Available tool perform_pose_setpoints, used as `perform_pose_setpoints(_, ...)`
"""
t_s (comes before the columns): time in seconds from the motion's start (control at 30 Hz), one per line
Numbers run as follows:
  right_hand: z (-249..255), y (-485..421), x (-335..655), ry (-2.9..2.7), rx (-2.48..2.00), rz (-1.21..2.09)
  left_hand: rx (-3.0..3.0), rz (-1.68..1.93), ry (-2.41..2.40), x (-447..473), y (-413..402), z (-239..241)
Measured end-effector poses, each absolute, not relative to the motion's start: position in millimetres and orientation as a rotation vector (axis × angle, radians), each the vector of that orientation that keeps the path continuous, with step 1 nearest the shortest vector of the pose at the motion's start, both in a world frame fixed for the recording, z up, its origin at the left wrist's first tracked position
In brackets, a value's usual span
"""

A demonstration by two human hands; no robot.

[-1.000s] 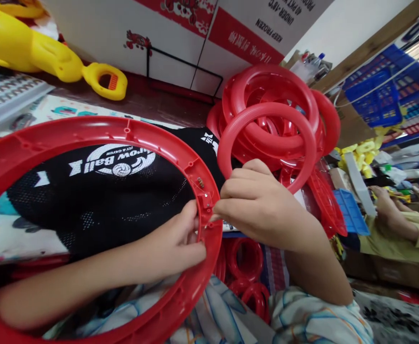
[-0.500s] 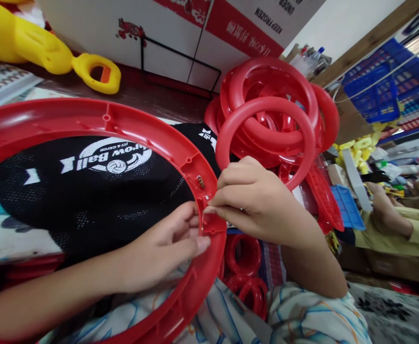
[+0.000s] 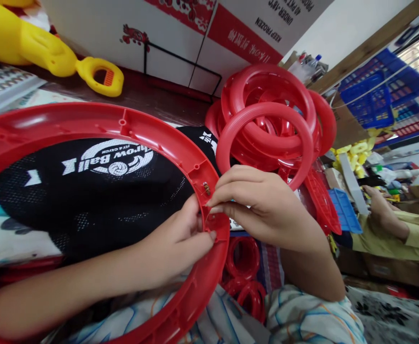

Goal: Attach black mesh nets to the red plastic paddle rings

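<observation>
A large red plastic ring [image 3: 123, 125] fills the left half of the view, held over my lap. My left hand [image 3: 175, 246] reaches through the ring and grips its inner edge on the right side, thumb and fingers closed on the plastic. My right hand [image 3: 259, 203] meets it from the outside, fingertips pinched at a small slot in the rim beside a tiny metal part [image 3: 206, 188]. Whether the right fingers hold a small piece is hidden. Behind the ring lies black mesh netting [image 3: 98, 196] with a white printed logo.
A stack of red rings [image 3: 270, 124] stands at centre right, with more red rings [image 3: 243, 267] lower down near my knee. A yellow plastic toy [image 3: 52, 55] lies at top left before a white and red carton [image 3: 181, 33]. Another person's hand [image 3: 383, 212] rests at the right. Blue baskets [image 3: 372, 98] hang behind.
The two hands have closed in on the same spot of the rim; my right fingertips slid slightly up and left toward the slot. The ring shifted a little with the camera.
</observation>
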State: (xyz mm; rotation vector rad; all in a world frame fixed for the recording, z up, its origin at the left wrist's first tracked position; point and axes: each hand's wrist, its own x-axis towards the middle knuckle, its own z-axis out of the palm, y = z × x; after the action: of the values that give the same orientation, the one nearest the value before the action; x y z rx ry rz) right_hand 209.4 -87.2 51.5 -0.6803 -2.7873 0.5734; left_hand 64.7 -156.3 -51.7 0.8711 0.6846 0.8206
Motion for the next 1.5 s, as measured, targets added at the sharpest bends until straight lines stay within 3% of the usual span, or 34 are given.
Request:
perform_pose_setpoints(0.7, 54, -80, 199, -2.947, -0.716, 0.495, 0.877, 0.570, 0.643, 50, -165, -51)
perform_pose_setpoints(1.13, 47, -80, 215, -2.793, -0.575, 0.475, 0.938, 0.734, 0.693, 55, -168, -52)
perform_pose_setpoints(1.5, 46, -78, 219, -2.922, -0.468, 0.161, 1.087, 0.751, 0.715, 55, -164, -50)
